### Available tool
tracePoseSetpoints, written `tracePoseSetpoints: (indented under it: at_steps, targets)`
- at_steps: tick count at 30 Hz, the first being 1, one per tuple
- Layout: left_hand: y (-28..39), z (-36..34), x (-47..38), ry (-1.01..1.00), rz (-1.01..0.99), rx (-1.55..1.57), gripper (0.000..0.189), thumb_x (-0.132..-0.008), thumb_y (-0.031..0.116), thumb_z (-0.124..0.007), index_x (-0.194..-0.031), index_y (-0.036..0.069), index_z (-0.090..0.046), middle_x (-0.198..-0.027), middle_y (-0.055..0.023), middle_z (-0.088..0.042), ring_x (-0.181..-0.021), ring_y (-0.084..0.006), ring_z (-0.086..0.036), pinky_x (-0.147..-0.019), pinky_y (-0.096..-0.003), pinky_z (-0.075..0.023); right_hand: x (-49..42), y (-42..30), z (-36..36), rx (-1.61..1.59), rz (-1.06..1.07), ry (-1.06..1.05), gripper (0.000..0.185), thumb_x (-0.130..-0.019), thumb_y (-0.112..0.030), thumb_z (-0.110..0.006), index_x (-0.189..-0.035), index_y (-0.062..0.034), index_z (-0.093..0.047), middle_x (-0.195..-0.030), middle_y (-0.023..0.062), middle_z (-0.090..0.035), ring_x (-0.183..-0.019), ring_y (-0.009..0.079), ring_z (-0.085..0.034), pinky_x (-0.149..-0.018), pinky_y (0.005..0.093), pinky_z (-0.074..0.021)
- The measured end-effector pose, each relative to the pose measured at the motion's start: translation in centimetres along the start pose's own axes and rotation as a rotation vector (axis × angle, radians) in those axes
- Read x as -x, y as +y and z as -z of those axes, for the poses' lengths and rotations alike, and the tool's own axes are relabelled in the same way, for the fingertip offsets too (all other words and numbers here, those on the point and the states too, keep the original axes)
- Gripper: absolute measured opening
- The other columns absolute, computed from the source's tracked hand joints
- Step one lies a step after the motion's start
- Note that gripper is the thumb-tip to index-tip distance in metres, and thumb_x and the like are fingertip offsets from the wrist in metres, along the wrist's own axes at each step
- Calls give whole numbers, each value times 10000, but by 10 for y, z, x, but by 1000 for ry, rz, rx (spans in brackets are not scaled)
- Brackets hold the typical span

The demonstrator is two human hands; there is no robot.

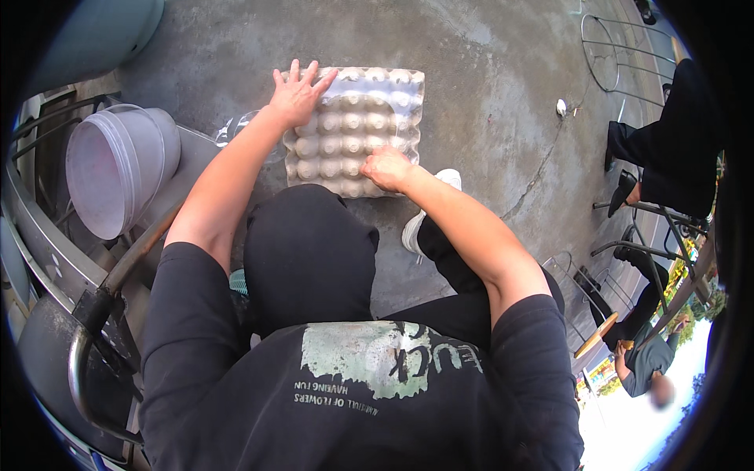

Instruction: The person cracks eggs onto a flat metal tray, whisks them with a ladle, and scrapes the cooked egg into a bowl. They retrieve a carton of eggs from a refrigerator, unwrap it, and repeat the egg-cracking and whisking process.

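Observation:
A grey moulded-pulp egg tray [331, 146] lies on the concrete floor in front of my knees, its bumps facing up. Shiny clear plastic film [402, 106] seems to cover its far and right parts. My left hand [296, 94] rests with fingers spread on the tray's far left corner. At the near right part of the tray, my right hand [389, 169] touches the bumps with curled fingers. Whether those fingers pinch the film is hidden. More crumpled clear plastic [238, 126] lies just left of the tray.
A white plastic bucket [123, 168] lies tipped on its side to the left, by a metal frame [88, 353]. A large blue-grey container [94, 41] stands far left. Wire-framed stools [601, 53] and seated people's legs [665, 153] are on the right. A small white scrap [561, 107] lies on the floor.

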State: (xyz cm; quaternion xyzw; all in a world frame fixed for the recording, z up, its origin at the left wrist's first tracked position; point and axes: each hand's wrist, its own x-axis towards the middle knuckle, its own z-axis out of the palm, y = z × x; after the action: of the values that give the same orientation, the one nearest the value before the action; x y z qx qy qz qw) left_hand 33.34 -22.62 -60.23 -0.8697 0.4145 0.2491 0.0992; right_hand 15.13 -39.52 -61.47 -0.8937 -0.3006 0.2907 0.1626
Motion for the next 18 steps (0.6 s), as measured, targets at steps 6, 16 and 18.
tracePoseSetpoints:
  at_steps: [6, 16, 18]
  targets:
    - [12, -8, 1, 139, 11, -108, 826, -748, 44, -556, -1463, 145, -154, -1417, -217, -269, -1234, -513, -327, -956, -631, -278, 1, 3, 3, -7, -4, -66, 111, -744, -139, -528, -736, -106, -634, -735, 88, -656, -767, 287, -640, -671, 424, -489]
    - [15, -13, -26, 223, -103, -166, 678, -761, 83, -550, -1394, 94, -304, -1235, -198, -436, -1108, -424, -456, -880, -552, -375, -1, -8, 1, -19, -21, -36, 136, -744, -125, -516, -713, -153, -645, -737, 41, -672, -763, 232, -652, -646, 383, -503]
    - [17, -13, -35, 243, -162, -163, 543, -779, 104, -540, -1302, 84, -396, -1123, -171, -511, -1033, -405, -515, -838, -539, -412, -2, -15, 0, -45, -43, -57, 120, -743, -123, -516, -725, -134, -635, -738, 62, -664, -764, 254, -648, -643, 402, -498]
